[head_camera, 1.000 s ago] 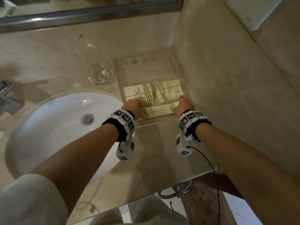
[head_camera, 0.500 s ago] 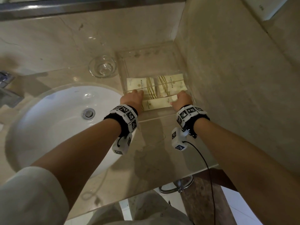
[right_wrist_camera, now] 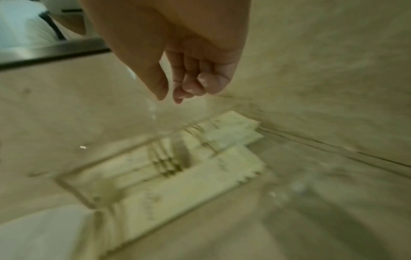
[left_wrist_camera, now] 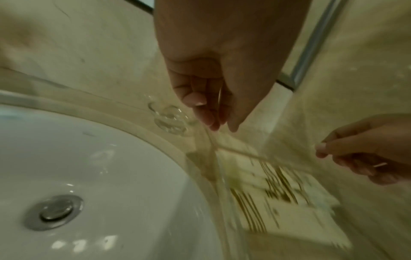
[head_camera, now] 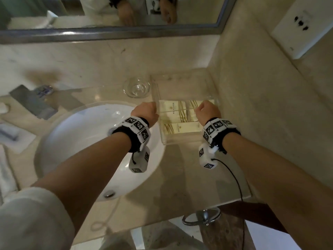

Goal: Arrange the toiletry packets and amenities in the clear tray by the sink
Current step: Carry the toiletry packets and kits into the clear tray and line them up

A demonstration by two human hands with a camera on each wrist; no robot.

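Observation:
A clear tray (head_camera: 180, 82) stands in the counter's corner, against the right wall. Several cream packets with gold stripes (head_camera: 182, 128) lie flat in its near half, also seen blurred in the left wrist view (left_wrist_camera: 278, 184) and the right wrist view (right_wrist_camera: 200, 167). My left hand (head_camera: 146, 110) hovers at the tray's left wall, its fingers (left_wrist_camera: 211, 121) hanging loosely curled and holding nothing. My right hand (head_camera: 207, 109) hovers over the tray's right side above the packets, with its fingers (right_wrist_camera: 184, 88) loosely curled and empty. Whether either hand touches the tray wall I cannot tell.
A small glass (head_camera: 137, 87) stands just left of the tray's far corner. The white sink (head_camera: 81, 150) lies to the left, with the faucet (head_camera: 32, 101) beyond it. The stone wall (head_camera: 270, 105) runs close along the tray's right side. A towel ring (head_camera: 201, 217) hangs below the counter edge.
Both hands have lifted off the nearest packet and moved farther along the tray, the left one out to its left wall. The packets and tray stay in place.

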